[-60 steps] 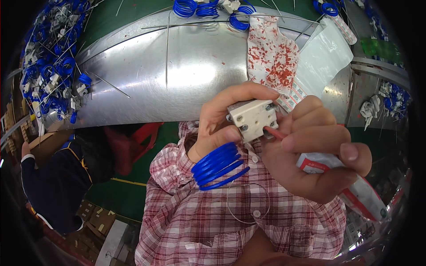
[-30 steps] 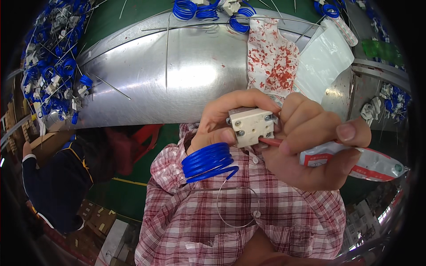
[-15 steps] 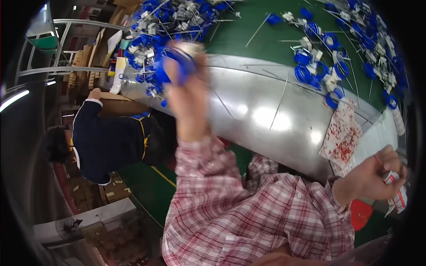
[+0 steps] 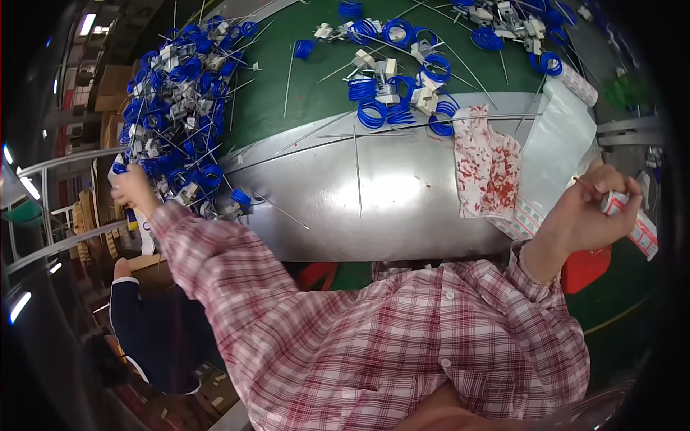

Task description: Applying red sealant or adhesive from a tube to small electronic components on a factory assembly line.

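My left hand is at the near left edge of a big heap of blue coils. Its fingers are closed around part of a blue coil, mostly hidden by the hand. The heaped coils have white blocks, metal parts and thin rods mixed among them. At the right, my right hand is closed on a strip of white and red labels, whose free end hangs out beyond the fingers.
A second group of coils lies on the green mat. Loose rods rest on the metal table edge. To the right are a red-spotted cloth and a pale sheet. A person in dark clothes is at lower left.
My left hand has carried a blue coil leftward to the edge of the heap. The view has turned left. My right hand keeps its grip on the label strip.
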`<state>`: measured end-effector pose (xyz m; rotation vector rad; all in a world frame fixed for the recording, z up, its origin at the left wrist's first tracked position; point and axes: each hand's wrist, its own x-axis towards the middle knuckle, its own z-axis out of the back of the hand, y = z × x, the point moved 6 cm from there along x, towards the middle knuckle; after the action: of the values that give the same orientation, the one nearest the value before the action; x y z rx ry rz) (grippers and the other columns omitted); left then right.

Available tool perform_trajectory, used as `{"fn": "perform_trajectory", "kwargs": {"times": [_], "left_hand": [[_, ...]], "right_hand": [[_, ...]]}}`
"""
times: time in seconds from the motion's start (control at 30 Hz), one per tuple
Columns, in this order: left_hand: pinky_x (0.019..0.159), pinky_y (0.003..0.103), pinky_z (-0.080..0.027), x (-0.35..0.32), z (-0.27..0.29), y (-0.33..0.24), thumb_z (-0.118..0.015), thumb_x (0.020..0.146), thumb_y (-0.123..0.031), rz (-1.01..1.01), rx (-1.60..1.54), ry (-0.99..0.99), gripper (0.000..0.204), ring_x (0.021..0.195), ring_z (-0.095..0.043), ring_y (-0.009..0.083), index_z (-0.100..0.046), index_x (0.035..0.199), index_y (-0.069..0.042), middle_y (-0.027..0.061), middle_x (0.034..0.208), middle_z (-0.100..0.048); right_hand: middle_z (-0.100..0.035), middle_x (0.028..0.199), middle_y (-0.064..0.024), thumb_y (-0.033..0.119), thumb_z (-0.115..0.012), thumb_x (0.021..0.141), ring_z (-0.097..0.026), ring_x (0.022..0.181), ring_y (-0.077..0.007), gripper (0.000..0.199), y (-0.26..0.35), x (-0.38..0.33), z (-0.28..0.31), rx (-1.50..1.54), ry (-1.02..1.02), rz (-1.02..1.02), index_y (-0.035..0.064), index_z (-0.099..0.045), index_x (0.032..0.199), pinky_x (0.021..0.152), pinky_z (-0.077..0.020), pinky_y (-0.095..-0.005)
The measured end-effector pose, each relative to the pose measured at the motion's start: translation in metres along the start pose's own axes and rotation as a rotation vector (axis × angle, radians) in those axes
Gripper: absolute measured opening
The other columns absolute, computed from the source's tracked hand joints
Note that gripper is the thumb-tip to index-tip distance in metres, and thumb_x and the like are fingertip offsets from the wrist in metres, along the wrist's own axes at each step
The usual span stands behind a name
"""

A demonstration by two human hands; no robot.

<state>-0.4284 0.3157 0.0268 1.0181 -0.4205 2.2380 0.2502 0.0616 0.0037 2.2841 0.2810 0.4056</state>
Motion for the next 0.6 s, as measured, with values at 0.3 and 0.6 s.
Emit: {"fn": "perform_trajectory", "kwargs": {"times": [0.3,0.6], "left_hand": [[0.072,0.03,-0.044,-0.25,0.166,-0.251,-0.058,0.074,-0.029,-1.166,-0.935,0.842,0.036,0.082,-0.058,0.025,-0.057,0.097,-0.002,0.0164,0.089,-0.06],[0.061,0.032,-0.045,-0.275,0.144,-0.248,-0.062,0.07,-0.033,-1.14,-0.632,0.992,0.038,0.065,-0.058,0.0256,-0.058,0.083,0.002,0.0135,0.074,-0.061]], "right_hand": [[-0.038,0.05,-0.0044,0.024,-0.031,0.086,-0.028,0.047,-0.0111,0.025,0.002,-0.014,-0.004,0.077,0.179,-0.082,0.0036,-0.045,0.085,0.046,-0.0246,-0.0224],[-0.034,0.051,-0.0026,0.021,-0.039,0.082,-0.028,0.05,-0.0111,0.019,0.013,0.003,0.021,0.063,-0.054,-0.07,0.0039,-0.046,0.077,0.044,-0.0216,-0.0202]]}}
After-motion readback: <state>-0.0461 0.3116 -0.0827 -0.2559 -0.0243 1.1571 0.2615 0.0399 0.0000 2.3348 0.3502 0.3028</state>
